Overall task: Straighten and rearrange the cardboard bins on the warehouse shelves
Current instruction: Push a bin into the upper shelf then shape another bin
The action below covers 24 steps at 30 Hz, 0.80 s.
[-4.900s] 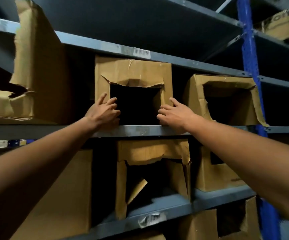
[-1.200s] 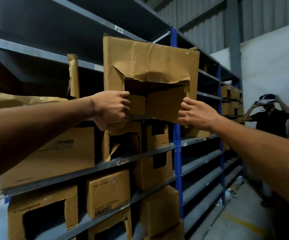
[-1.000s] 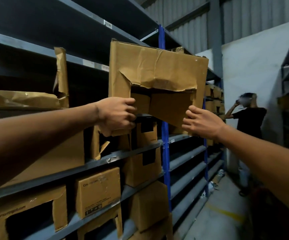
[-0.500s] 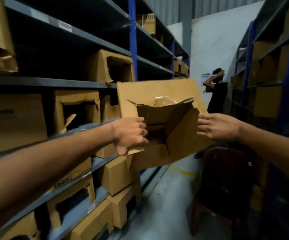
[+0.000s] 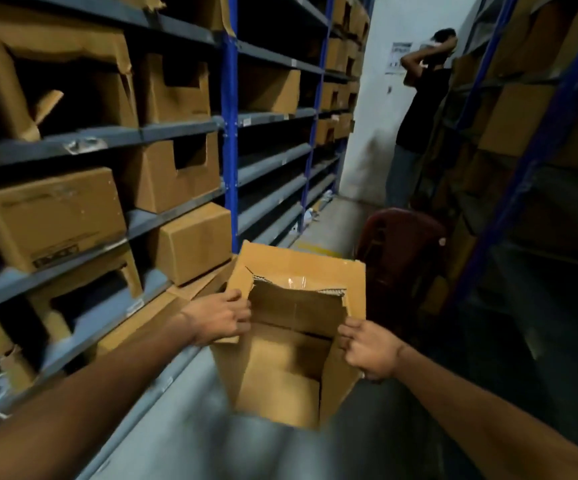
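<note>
Cardboard bin [image 5: 291, 372] at lower centre of frame, off the shelves [image 5: 176, 129], cut-out opening facing the camera, long axis running away-down. Left hand [image 5: 220, 318] and right hand [image 5: 367, 351] curl fingers around opposite opening edges.

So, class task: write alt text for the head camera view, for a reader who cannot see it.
Two hands, left hand and right hand, grip the torn front opening of an open cardboard bin held low in a warehouse aisle. Shelves of cardboard boxes stand on the left; another person stands at the far end.
</note>
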Each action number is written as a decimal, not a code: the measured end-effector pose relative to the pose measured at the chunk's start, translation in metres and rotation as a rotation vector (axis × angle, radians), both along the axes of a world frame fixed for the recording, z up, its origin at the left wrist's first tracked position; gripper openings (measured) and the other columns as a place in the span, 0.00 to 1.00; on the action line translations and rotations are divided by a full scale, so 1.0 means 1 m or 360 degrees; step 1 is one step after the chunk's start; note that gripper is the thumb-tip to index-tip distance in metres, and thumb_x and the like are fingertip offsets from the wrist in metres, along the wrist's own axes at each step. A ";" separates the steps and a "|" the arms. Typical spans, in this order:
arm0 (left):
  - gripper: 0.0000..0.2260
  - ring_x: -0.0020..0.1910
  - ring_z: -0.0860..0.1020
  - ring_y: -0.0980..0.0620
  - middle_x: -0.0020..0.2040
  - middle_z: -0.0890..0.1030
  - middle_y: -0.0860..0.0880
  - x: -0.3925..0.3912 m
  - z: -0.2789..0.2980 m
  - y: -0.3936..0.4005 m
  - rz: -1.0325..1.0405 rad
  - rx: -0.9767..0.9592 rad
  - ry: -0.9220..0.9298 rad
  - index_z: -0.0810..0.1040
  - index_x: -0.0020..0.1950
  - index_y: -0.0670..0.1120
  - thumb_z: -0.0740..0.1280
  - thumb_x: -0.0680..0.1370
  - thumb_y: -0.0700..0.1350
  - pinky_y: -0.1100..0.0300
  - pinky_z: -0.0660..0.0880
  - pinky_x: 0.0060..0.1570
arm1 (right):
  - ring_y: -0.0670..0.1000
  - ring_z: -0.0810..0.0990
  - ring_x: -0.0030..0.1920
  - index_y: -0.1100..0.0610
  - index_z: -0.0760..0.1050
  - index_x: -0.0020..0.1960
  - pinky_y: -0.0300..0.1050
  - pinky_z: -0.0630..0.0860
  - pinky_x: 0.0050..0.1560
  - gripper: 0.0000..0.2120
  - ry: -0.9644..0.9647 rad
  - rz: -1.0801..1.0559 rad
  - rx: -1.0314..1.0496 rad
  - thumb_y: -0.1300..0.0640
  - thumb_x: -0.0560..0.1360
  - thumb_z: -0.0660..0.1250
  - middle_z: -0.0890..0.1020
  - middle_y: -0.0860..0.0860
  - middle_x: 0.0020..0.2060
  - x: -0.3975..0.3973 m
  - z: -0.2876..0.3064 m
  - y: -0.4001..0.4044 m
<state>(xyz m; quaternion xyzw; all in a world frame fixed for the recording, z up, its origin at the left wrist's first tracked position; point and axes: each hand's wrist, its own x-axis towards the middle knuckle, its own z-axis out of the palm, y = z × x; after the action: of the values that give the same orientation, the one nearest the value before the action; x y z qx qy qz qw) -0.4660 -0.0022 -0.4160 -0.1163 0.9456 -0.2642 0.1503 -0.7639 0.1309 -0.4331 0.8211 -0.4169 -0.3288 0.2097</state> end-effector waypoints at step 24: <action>0.32 0.60 0.75 0.48 0.62 0.76 0.48 -0.045 -0.130 0.097 0.1767 0.1583 0.1038 0.62 0.72 0.52 0.69 0.73 0.60 0.55 0.73 0.56 | 0.56 0.77 0.57 0.57 0.75 0.58 0.45 0.71 0.49 0.20 -0.2279 -0.2191 -0.0036 0.52 0.69 0.72 0.78 0.55 0.56 0.117 -0.093 -0.054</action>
<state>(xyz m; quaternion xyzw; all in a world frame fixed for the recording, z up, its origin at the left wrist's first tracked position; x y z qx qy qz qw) -0.5114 0.0944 -0.5460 -0.5589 0.7531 0.3470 0.0105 -0.6468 0.0767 -0.5264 0.4027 -0.8341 0.1987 -0.3203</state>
